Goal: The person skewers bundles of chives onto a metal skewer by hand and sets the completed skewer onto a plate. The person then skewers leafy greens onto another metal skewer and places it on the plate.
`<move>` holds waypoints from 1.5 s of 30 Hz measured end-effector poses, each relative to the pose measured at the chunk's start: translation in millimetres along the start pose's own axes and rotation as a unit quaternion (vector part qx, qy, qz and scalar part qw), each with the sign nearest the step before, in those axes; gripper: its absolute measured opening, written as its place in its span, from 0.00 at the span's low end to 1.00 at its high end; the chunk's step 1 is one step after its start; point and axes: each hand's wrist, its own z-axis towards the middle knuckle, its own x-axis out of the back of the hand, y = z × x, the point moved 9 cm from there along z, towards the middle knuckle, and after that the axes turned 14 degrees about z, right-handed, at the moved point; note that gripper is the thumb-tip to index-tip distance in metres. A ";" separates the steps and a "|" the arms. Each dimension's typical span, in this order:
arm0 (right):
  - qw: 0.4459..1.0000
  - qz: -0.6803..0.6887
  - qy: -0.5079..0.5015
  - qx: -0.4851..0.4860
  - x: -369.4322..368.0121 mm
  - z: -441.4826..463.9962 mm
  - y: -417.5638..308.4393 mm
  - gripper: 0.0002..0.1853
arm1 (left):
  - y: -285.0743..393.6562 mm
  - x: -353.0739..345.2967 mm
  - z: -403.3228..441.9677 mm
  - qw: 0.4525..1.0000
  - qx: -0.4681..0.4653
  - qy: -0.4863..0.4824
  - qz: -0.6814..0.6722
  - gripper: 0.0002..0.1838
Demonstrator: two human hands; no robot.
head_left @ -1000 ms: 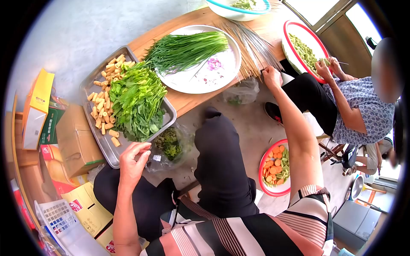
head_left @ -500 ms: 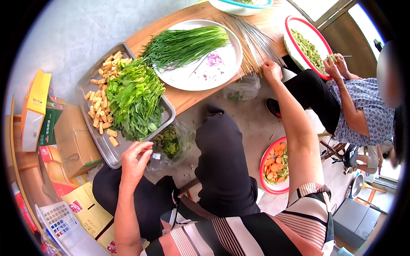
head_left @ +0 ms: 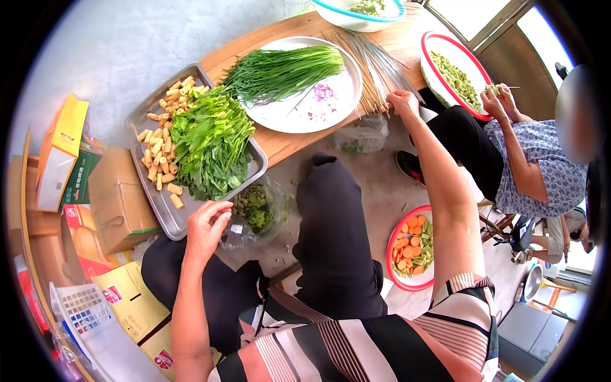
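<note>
My left hand [head_left: 207, 230] is near the lower edge of the metal tray [head_left: 167, 215], its fingers loosely bent and apart with nothing between them. The tray holds short tan tubular pieces [head_left: 154, 153] and leafy greens [head_left: 213, 140]. Over at the table's right end, my right hand [head_left: 402, 103] has its fingers pinched together at the ends of the skewers [head_left: 375, 70]; what it grips is too small to make out. Between the hands, a white plate [head_left: 318, 114] bears a bunch of long green chives [head_left: 286, 70].
A co-worker [head_left: 534, 153] at the right threads green pieces beside a red-rimmed basin [head_left: 455, 73]. A red-rimmed bowl of carrot slices [head_left: 410, 248] and a plastic bag of greens [head_left: 254, 210] are on the floor. Cardboard boxes [head_left: 121, 197] stand at the left, a teal-rimmed bowl [head_left: 359, 19] at the top.
The view has shifted slightly, so the tray and plate appear a little farther right. My left hand's fingers have turned slightly. My right hand stays by the skewer ends.
</note>
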 end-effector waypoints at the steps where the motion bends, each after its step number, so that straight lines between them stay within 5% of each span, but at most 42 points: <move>1: 1.000 0.002 0.001 0.001 0.3 -1.3 -0.4 0.12 | -2.5 -1.0 -0.6 1.000 -0.003 0.000 -0.002 0.10; 4: 0.995 0.103 -0.013 0.005 -6.2 -11.5 -8.0 0.10 | -10.9 -1.4 -3.5 1.000 0.003 -0.001 -0.016 0.10; 6: 0.916 0.363 -0.056 -0.163 -22.1 -30.7 -0.9 0.06 | -15.8 -1.7 -4.5 0.999 0.014 -0.004 -0.040 0.10; 7: 0.917 0.362 -0.059 -0.158 -20.0 -38.3 -9.5 0.06 | -16.2 -0.4 -4.1 0.999 0.013 0.002 -0.041 0.10; 9: 0.771 0.576 -0.191 -0.195 -40.8 -69.8 -36.5 0.06 | -19.0 0.2 -4.8 0.994 0.022 0.004 -0.110 0.11; 10: 0.744 0.602 -0.209 -0.199 -39.8 -90.4 -52.0 0.06 | -19.1 0.3 -4.3 0.992 0.017 0.007 -0.125 0.11; 13: 0.728 0.632 -0.223 -0.145 -24.9 -176.1 -105.7 0.07 | -0.4 3.6 -5.3 0.977 0.013 0.000 -0.213 0.11; 17: 0.790 0.531 -0.305 -0.003 -17.1 -310.1 -168.9 0.08 | 55.8 3.4 -12.7 0.938 -0.005 -0.012 -0.348 0.15; 21: 0.808 0.446 -0.385 -0.010 -57.1 -415.3 -174.7 0.06 | 105.8 -2.4 -34.3 0.831 -0.001 -0.047 -0.555 0.21; 25: 0.801 0.369 -0.470 -0.023 -97.8 -465.0 -161.8 0.07 | 88.2 -2.3 -58.4 0.808 -0.012 -0.049 -0.587 0.17; 29: 0.803 0.260 -0.535 0.023 -111.8 -461.1 -177.8 0.15 | 66.2 4.4 -81.7 0.836 0.019 -0.026 -0.548 0.12; 32: 0.813 0.320 -0.483 0.060 -123.9 -413.9 -197.4 0.22 | 61.5 -8.4 -88.3 0.926 0.025 -0.068 -0.370 0.12; 38: 0.770 0.434 -0.467 0.003 -163.4 -364.0 -206.9 0.15 | 63.5 -30.6 -62.0 0.957 -0.010 -0.122 -0.262 0.13; 41: 0.797 0.454 -0.397 -0.027 -163.6 -325.8 -178.3 0.13 | 37.4 11.3 -8.6 0.982 -0.050 0.013 -0.183 0.11; 45: 0.798 0.444 -0.407 -0.001 -150.3 -324.3 -190.7 0.14 | 10.2 64.5 70.8 0.969 -0.088 0.210 0.099 0.10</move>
